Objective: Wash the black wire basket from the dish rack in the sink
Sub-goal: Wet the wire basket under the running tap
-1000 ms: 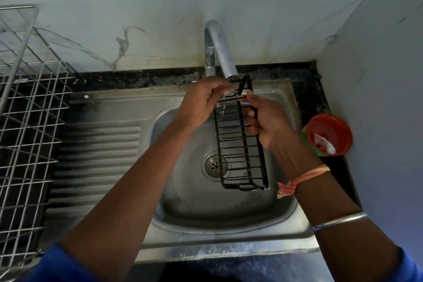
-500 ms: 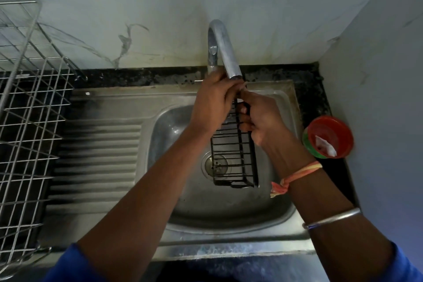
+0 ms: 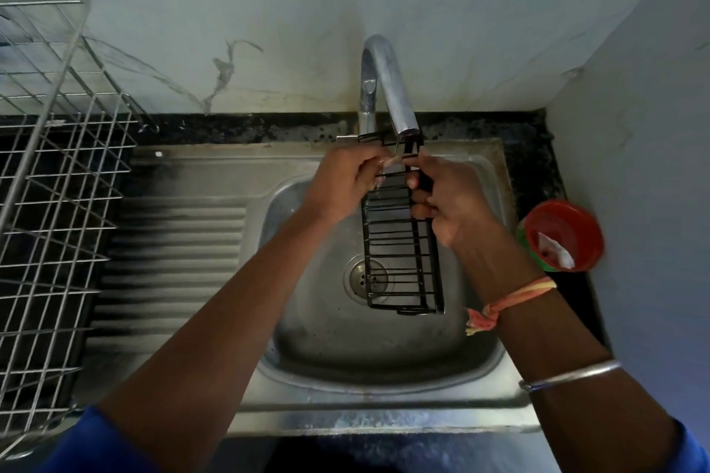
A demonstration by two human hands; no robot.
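Observation:
The black wire basket hangs upright over the steel sink, its top end right under the spout of the chrome tap. A thin stream of water falls onto that top end. My right hand grips the basket's right side near the top, fingers curled round the wires. My left hand holds the upper left edge, its fingertips pressed on the wires under the water. The basket's lower end hangs above the drain.
A silver wire dish rack stands at the left beside the ribbed draining board. A red and green container sits on the black counter at the right, close to the side wall.
The basket has been raised, so its top now reaches the spout. My left hand has slid off the front of the basket to its upper left edge.

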